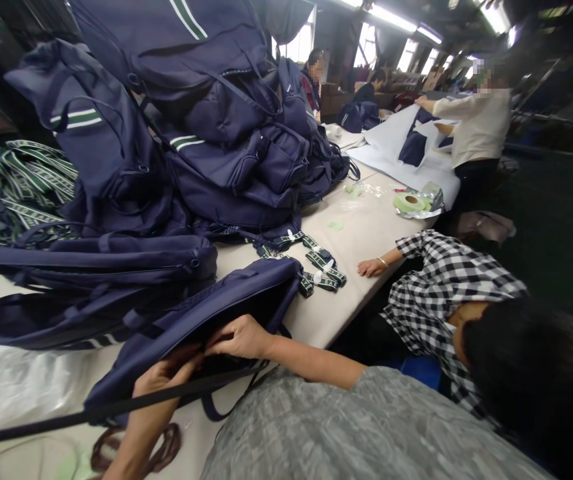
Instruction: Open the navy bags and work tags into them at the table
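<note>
A navy blue bag (pixel 176 320) lies open in front of me on the table, its dark inside facing me. My left hand (pixel 164 377) reaches into the opening with fingers bent, and the fingertips are partly in shadow. Close beside it, my right hand (pixel 242 337) is inside the same opening with thumb and fingers pinched together. The two hands' fingertips nearly meet, and what lies between them is too dark to make out. A long black strap (pixel 66 419) crosses over my left wrist along the near side of the bag.
Navy bags (pixel 231 133) are piled high behind, and more lie at left. Green-and-white lettered straps (pixel 16 187) are heaped far left; shorter strap pieces (pixel 324 263) lie on the table (pixel 356 233). A co-worker in a checked shirt (pixel 446 280) bends close at right. Tape rolls (pixel 411 201) lie beyond.
</note>
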Tool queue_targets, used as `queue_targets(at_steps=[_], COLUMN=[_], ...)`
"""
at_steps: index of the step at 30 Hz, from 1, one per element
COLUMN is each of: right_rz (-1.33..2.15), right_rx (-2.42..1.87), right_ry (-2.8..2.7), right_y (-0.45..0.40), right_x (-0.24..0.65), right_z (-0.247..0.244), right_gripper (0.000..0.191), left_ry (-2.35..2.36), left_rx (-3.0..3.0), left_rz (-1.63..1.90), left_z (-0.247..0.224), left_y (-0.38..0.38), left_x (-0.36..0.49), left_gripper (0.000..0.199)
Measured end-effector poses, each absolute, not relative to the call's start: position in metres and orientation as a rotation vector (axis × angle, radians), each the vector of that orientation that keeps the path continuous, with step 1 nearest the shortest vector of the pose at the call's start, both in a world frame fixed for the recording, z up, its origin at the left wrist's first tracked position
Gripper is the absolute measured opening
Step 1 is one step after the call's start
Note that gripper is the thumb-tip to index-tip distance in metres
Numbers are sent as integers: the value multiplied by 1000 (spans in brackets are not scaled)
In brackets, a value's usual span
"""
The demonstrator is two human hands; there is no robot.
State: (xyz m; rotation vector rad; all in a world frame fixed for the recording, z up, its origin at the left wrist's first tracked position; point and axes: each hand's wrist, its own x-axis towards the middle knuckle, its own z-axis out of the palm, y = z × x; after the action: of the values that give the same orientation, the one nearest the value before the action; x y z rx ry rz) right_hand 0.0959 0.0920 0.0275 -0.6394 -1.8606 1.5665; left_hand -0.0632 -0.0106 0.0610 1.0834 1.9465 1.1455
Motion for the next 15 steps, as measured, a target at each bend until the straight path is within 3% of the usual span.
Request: queue_targets(at_steps=[15], right_rz=[1247], right_rx=[-509], right_ry=[-2244], right_y=[90], right_x=[97], right_z=[35], right_gripper=[11], left_ry=[2003], left_rx=[1258], left_rz=[1123], left_z=[55], left_y=[-18], left_x=[-64], left_gripper=[44])
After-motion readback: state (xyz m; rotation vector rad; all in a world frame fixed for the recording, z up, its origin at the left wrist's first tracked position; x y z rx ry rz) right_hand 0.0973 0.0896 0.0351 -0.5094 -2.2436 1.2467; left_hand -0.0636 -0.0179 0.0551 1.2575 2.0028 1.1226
